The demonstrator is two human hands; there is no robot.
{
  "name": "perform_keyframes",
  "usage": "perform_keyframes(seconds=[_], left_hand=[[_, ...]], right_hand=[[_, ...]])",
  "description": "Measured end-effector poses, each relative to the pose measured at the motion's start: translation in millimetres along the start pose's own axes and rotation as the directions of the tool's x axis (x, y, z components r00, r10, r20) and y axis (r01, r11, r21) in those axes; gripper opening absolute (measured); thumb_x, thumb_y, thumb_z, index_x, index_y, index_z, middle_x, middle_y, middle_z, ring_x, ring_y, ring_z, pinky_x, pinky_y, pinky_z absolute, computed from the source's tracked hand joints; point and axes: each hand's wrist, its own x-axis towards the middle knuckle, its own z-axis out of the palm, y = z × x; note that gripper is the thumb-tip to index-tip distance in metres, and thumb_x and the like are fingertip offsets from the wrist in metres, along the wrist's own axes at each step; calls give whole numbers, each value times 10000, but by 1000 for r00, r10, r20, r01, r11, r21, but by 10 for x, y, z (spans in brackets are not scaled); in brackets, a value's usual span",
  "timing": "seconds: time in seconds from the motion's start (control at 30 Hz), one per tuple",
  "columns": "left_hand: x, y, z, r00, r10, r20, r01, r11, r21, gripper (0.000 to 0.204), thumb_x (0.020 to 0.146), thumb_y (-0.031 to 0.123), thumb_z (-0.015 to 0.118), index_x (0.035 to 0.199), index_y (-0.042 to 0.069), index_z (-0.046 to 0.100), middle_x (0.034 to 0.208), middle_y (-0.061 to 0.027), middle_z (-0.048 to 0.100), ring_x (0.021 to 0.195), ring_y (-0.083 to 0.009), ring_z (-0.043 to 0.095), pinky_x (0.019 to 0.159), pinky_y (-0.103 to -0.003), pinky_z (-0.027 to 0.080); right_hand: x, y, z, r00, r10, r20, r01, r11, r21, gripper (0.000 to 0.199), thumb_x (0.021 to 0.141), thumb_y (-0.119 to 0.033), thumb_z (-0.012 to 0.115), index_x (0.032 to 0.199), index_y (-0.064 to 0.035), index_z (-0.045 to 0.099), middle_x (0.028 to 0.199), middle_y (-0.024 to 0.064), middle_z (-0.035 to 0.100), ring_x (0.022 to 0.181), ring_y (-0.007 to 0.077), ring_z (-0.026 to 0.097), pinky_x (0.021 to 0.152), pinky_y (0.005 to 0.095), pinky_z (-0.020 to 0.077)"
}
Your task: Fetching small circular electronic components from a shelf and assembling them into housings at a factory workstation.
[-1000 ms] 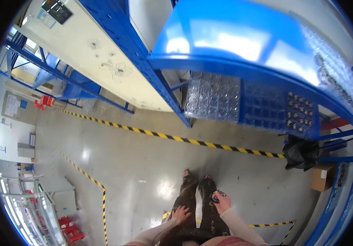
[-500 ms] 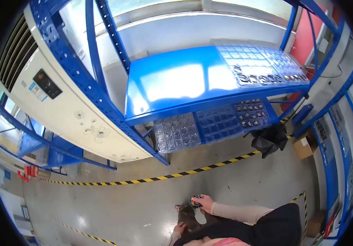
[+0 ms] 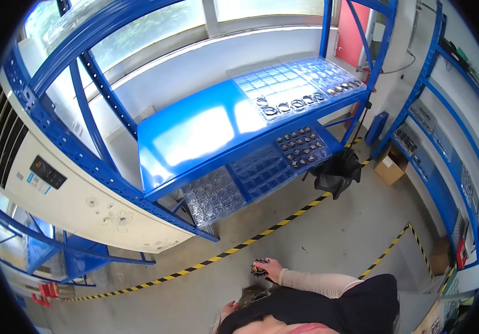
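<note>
The person's right hand [image 3: 273, 270] is curling its fingers around a dark round part [image 3: 258, 268], gripping it out in front of the body, above the grey floor [image 3: 320, 236]. Below and to the left, the left hand [image 3: 229, 308] is hanging close to the torso; it is showing too small to tell how far open it is or whether it is holding anything.

Ahead, a blue metal shelf [image 3: 164, 125] is carrying clear blister trays [image 3: 262, 83] on its right half, with dark ring-shaped parts [image 3: 283, 107] sitting along the front. On the level beneath, small dark parts [image 3: 301, 146] are filling another tray in rows. A black plastic bag [image 3: 337, 173] is drooping near that level's right end, and an open cardboard box [image 3: 390, 167] is resting farther right. Yellow-and-black floor tape [image 3: 262, 238] is running between the shelf and the person. A cream floor-standing air conditioner [image 3: 72, 206] is standing at the left.
</note>
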Motion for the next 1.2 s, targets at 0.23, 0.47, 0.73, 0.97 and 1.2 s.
perform_keyframes(seconds=[0.23, 0.47, 0.73, 0.97, 1.2], left_hand=[[281, 34, -4, 999, 32, -29, -29, 995, 99, 496, 880, 324, 625, 1247, -2, 555, 1090, -166, 666, 982, -218, 642, 851, -324, 501], [368, 354, -207, 989, 116, 94, -137, 955, 262, 504, 870, 370, 615, 1241, 34, 564, 1088, -155, 667, 979, -227, 636, 852, -346, 493], [526, 918, -469, 949, 185, 257, -285, 853, 438, 514, 859, 423, 603, 1235, 74, 575, 1087, -143, 667, 976, -238, 629, 854, -371, 484], [348, 559, -703, 962, 214, 170, -263, 895, 360, 524, 849, 470, 592, 1229, 110, 584, 1085, -133, 667, 973, -248, 623, 856, -394, 476], [-198, -807, -29, 970, 45, -237, -75, 990, -119, 629, 818, 542, 589, 1264, 100, 559, 1174, -147, 621, 1073, -279, 581, 933, -404, 438]], right_hand=[[12, 209, 47, 1000, 15, -6, -14, 994, 108, 234, 808, -163, 748, 934, -66, 577, 845, 20, 646, 726, 123, 641, 586, 242, 498], [-6, 235, 163, 997, 31, 73, -39, 993, 115, 203, 818, -172, 736, 914, -65, 592, 826, 20, 647, 721, 117, 634, 598, 254, 499], [-37, 172, 255, 997, 24, 71, -28, 997, 68, 189, 828, -162, 721, 924, -60, 594, 832, 37, 642, 747, 126, 637, 620, 273, 516], [75, 362, 610, 974, 165, 158, -152, 984, -88, 181, 840, -146, 706, 939, -53, 586, 869, 52, 642, 790, 155, 650, 669, 306, 546], [489, 614, 755, 947, 206, 247, -178, 975, -131, 89, 873, -66, 641, 942, -45, 588, 898, 63, 635, 822, 212, 641, 715, 372, 539]])
